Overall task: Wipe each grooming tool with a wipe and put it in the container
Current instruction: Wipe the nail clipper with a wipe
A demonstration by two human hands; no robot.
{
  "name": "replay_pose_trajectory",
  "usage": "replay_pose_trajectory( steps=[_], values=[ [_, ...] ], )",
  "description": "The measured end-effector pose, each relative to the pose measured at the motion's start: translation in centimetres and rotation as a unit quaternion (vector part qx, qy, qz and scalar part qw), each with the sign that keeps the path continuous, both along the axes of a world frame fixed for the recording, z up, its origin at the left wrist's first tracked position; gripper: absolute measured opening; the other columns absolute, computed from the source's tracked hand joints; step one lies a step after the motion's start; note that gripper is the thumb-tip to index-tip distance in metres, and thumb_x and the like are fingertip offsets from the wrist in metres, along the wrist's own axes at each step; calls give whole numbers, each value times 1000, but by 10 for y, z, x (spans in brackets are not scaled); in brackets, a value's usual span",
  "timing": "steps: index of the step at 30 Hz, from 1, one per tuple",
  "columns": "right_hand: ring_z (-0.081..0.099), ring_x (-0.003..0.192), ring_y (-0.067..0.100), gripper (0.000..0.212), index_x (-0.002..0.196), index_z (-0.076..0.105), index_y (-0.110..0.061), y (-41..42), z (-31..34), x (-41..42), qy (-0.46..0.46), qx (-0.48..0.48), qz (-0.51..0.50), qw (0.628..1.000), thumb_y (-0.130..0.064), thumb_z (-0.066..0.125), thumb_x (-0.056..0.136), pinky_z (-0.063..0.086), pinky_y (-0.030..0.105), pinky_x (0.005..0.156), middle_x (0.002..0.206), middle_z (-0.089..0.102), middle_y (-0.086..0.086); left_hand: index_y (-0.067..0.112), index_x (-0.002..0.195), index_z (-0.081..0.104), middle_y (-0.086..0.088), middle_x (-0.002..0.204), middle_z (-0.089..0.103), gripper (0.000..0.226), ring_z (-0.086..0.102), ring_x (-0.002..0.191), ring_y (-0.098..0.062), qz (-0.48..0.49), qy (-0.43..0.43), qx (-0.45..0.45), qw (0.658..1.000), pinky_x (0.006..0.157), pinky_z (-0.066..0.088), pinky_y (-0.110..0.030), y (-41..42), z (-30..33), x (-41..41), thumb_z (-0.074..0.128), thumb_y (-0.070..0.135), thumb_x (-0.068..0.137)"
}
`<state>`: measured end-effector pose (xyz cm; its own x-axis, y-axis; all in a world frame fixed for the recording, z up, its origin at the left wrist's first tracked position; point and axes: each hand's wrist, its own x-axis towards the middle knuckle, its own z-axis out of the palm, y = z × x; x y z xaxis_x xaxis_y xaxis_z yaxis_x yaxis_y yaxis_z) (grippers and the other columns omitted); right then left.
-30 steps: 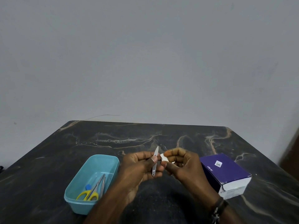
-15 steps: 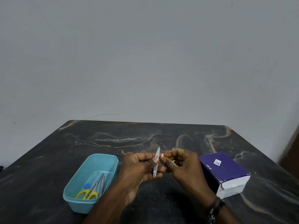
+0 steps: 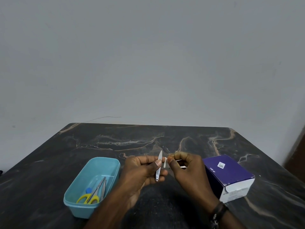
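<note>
My left hand grips a slim silver grooming tool upright between thumb and fingers, its pointed tip up. My right hand pinches a small white wipe right beside the tool's upper part; whether the wipe touches the metal I cannot tell. A light blue plastic container sits on the table left of my hands. Inside it lie yellow-handled scissors, a silver tool and a small blue item.
A purple and white box stands on the dark marble-patterned table right of my right hand. A grey wall rises behind the table's far edge. A dark band is on my right wrist.
The wipe in my right hand has moved in closer against the silver tool. My left hand keeps the tool nearly in the same place.
</note>
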<state>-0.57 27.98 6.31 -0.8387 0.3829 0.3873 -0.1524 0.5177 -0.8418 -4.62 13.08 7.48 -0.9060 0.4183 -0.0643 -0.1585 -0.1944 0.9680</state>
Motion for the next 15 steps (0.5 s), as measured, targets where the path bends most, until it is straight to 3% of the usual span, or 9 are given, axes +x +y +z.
replay_pose_trajectory(
  steps=[3, 6, 11, 15],
  values=[
    [66, 63, 5, 16, 73, 74, -21, 0, 0, 0, 3, -29, 7, 1000, -16, 67, 87, 52, 20, 58, 69, 73, -5, -2, 97, 71, -21, 83, 75, 13, 74, 74, -27, 3, -2, -3, 1000, 61, 60, -31, 1, 1, 1, 66, 3, 86],
    [69, 63, 16, 16, 76, 73, -19, 0, 0, -1, -3, -43, 18, 999, -12, 66, 88, 56, 30, 59, 70, 73, 2, -1, 97, 70, -19, 81, 75, 12, 74, 75, -28, 3, 1, -8, 1000, 64, 61, -33, 1, 1, 3, 66, 2, 86],
    [69, 59, 14, 7, 85, 69, -14, -2, 0, -2, -6, -93, 16, 996, -8, 66, 88, 50, 19, 51, 71, 74, 4, -1, 94, 71, -18, 78, 75, 9, 73, 70, -24, 8, 7, -16, 1000, 65, 62, -34, 1, 0, 3, 66, 2, 86],
    [70, 60, 16, 13, 94, 63, -17, -1, 1, -2, -7, -122, 15, 992, -7, 67, 87, 49, 22, 52, 74, 73, 6, 1, 90, 71, -16, 72, 74, 6, 72, 66, -22, 14, 8, -9, 1000, 65, 62, -34, 1, 0, 4, 67, 1, 86]
  ],
)
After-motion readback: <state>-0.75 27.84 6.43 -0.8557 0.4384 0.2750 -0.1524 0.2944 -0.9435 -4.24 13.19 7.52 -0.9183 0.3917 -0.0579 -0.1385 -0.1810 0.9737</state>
